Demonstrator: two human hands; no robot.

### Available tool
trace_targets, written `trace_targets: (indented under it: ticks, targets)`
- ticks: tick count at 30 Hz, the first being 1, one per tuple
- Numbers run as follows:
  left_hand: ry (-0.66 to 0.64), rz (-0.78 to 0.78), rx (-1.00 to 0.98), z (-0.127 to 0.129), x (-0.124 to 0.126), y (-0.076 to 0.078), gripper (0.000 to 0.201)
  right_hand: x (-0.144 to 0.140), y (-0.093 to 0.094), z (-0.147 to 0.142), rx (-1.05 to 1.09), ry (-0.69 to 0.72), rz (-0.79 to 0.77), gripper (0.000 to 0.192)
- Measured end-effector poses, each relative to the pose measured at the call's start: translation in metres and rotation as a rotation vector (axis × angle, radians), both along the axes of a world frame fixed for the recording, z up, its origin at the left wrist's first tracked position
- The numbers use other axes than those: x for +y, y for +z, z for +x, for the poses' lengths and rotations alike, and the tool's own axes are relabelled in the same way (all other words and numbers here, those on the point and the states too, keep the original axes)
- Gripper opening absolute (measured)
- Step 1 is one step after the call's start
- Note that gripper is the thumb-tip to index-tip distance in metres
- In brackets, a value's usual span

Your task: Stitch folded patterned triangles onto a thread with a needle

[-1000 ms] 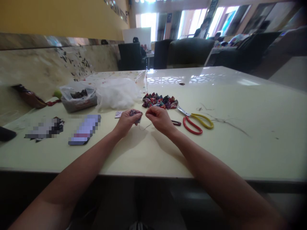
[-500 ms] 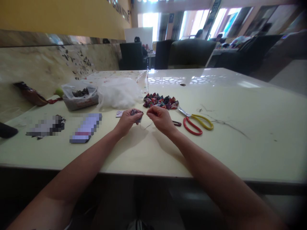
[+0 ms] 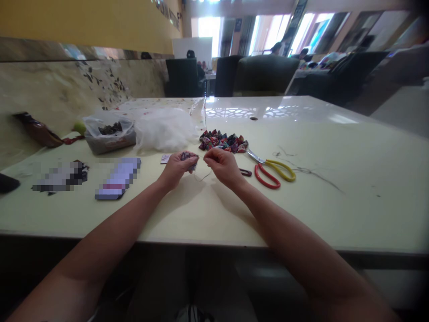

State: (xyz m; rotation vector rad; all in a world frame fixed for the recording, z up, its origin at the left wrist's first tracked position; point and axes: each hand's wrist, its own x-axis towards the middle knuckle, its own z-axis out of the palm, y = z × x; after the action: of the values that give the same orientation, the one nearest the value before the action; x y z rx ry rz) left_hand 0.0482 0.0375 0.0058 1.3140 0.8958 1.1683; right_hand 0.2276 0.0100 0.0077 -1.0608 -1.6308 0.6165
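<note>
Left hand [image 3: 174, 170] pinches patterned cloth [image 3: 189, 156] beside curved thread [image 3: 201, 180].

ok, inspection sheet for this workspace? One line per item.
Surface: pale table, reflections at its far end.
Job's things: small patterned cloth in hand; thread hanging between the hands; patterned cloth pieces clustered beyond; scissors, red and yellow handles, right of them.
Clutter: bag of dark bits, white stuffing, dark clip, loose threads past the scissors; two flat items at left, pixelated.
Grips: left grip closed on the cloth; right grip pinched, contents too small to tell.
Cables: nothing seen on the tabletop; below, too dark to tell.
Surroundings: dark chairs and people further back.
</note>
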Motion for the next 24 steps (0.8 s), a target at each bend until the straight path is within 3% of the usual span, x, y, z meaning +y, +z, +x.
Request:
trace_targets:
  ticks: [15,24]
  targets:
    - [0.015,-0.004,-0.006,-0.0009,0.0001,0.0010,0.038,-0.0002,0.0014,0.0003,-0.059,-0.013,-0.009,0.012]
    - [0.041,0.158,0.091,-0.0032,0.0002,-0.0003,0.030,-0.0005,0.0025,-0.0006,-0.085,-0.026,-0.027,0.012]
